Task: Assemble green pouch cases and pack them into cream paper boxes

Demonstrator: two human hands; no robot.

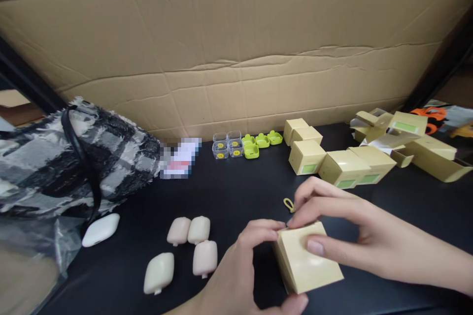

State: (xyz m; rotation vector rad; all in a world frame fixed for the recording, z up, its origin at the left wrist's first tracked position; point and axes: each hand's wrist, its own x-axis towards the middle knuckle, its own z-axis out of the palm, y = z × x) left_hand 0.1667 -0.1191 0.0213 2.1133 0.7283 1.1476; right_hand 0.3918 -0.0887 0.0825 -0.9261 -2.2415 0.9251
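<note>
Our grip closes from both sides on a small pale-yellow cardboard box [308,263] at the near edge of the black worktop [229,192]: left hand [240,275] pinches its upper corner, right hand [347,234] presses thumb and fingers on its top. We see a thin yellow loop [288,204] just behind, four smooth cream rounded cases [188,248] to the left, matching boxes [332,160] beyond, a frayed grey plaid fabric bag [70,152], and creased brown cardboard [236,44] behind.

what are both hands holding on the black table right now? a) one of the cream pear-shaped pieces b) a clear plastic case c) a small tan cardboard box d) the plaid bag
c: the left hand and right hand both grip the small tan box, while the cream pieces lie untouched to its left.
</note>
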